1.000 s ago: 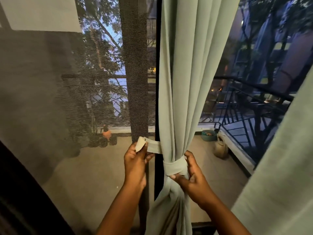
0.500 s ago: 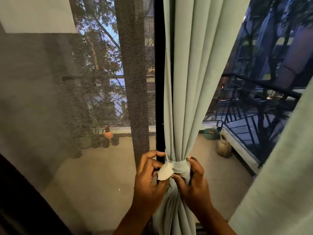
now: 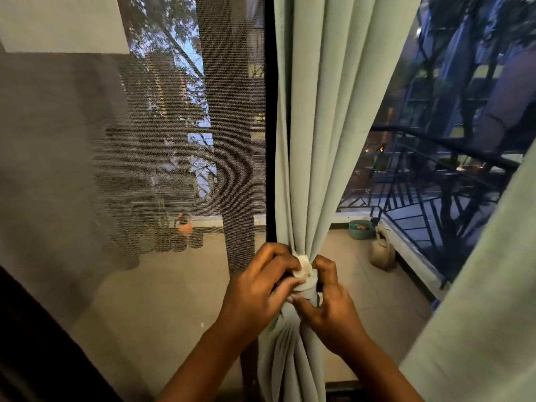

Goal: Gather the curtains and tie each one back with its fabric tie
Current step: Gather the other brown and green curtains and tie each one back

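A pale green curtain hangs in the middle, bunched tight into a narrow waist low down. A fabric tie of the same cloth wraps that waist, its pale end folded against the front. My left hand curls around the left side and pinches the tie's end with thumb and fingers. My right hand grips the tie and the bunched cloth from the right. A second green curtain hangs loose at the right edge.
A dark mesh screen covers the left pane beside a black frame post. Beyond the glass lie a tiled balcony, a black railing, a teal basket and a tan bag.
My left hand brought the tie's free end from out at the left in to the curtain's front. Both hands closed together on the tie, and the view shifted slightly.
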